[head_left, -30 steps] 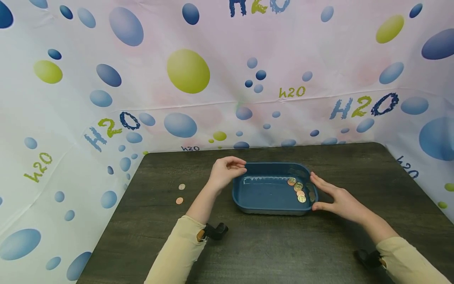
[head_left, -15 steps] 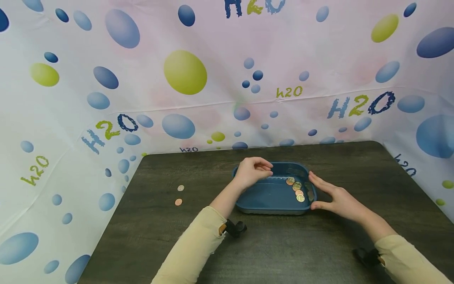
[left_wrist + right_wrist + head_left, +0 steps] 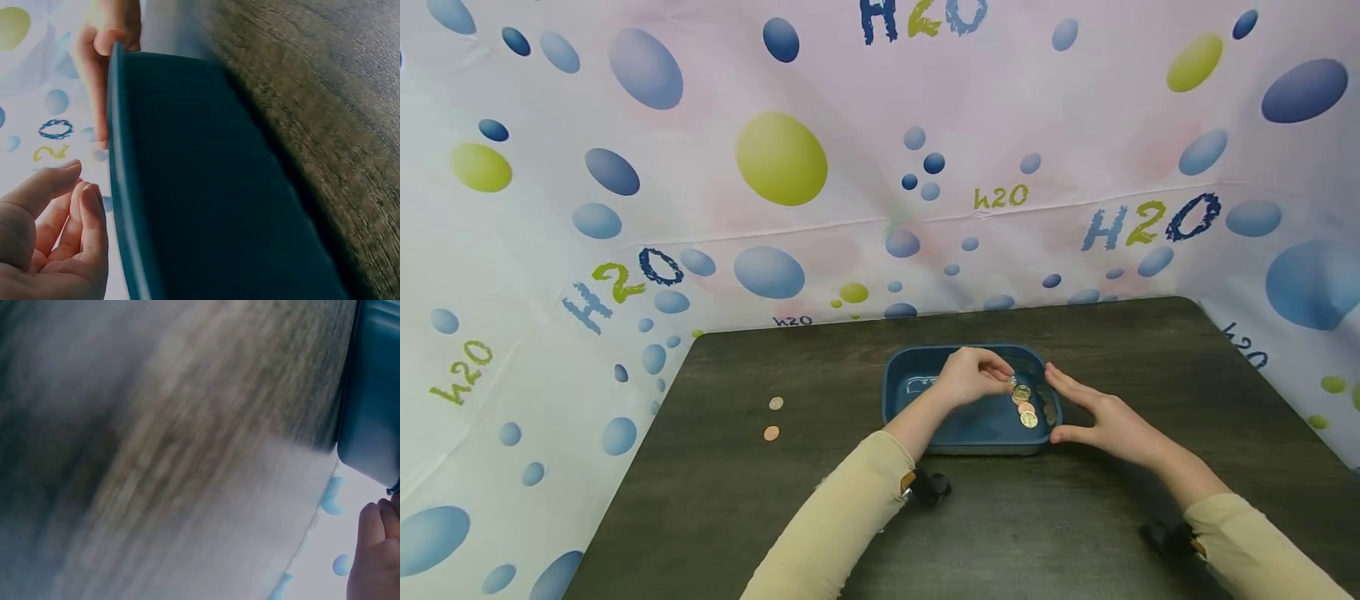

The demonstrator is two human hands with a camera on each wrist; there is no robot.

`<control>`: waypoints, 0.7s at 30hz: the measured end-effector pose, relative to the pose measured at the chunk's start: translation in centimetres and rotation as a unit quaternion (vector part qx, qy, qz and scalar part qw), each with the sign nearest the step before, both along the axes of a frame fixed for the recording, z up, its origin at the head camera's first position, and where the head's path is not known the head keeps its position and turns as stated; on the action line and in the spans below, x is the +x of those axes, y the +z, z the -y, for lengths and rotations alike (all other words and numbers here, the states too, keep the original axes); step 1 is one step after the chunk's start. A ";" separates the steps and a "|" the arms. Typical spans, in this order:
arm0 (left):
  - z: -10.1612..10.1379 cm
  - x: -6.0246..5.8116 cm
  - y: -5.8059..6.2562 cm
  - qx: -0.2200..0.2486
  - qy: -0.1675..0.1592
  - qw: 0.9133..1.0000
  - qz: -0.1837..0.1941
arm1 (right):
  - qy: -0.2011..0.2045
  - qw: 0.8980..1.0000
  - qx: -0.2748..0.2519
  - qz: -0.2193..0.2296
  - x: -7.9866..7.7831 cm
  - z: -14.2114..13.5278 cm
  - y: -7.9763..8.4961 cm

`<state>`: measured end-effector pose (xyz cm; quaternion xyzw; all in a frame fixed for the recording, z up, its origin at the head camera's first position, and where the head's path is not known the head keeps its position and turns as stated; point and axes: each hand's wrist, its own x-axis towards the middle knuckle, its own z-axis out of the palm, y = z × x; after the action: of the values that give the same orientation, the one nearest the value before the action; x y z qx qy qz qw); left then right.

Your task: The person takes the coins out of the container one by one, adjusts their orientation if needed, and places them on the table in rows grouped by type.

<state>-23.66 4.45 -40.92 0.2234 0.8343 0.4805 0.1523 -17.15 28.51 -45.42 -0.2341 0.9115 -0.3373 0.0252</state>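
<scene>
A blue rectangular tray [image 3: 897, 392] stands on the dark table. Several gold and copper coins [image 3: 1028, 420] lie at its right end. My left hand [image 3: 973, 375] is over the tray, thumb and fingertips drawn together close above the coins. In the left wrist view those fingertips [image 3: 74, 167] meet beside the tray's rim; I cannot tell whether a coin is between them. My right hand [image 3: 1105, 425] rests against the tray's right end, fingers straight, thumb at the front corner and fingers toward the back.
A silvery coin [image 3: 777, 403] and a copper coin [image 3: 771, 433] lie on the table [image 3: 715, 500] left of the tray. A patterned curtain [image 3: 820, 225] hangs behind the table and along its left side. Both wrists carry black camera straps.
My left hand has moved right, from the tray's left rim to over the coins at its right end. The right hand has stayed at the tray's end. The head view has shifted slightly.
</scene>
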 end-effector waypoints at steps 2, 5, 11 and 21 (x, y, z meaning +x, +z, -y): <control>-0.1 -0.2 -0.3 -0.009 0.002 1.000 0.001 | 0.004 1.000 -0.003 0.000 -0.2 0.2 -0.1; -0.5 -0.4 -0.6 -0.017 0.002 1.000 0.008 | 0.006 1.000 -0.003 0.002 -0.3 0.3 -0.1; -1.9 -0.6 -1.2 -0.044 -0.007 0.999 0.020 | 0.003 1.000 -0.005 0.007 -0.1 0.2 0.0; -3.7 -0.2 -3.0 -0.079 -0.020 0.996 0.025 | 0.001 1.000 -0.006 -0.006 0.2 -0.2 0.0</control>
<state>-23.89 8.19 -43.87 0.2149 0.8612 0.4151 0.1998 -16.95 28.68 -45.43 -0.2368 0.9095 -0.3412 0.0191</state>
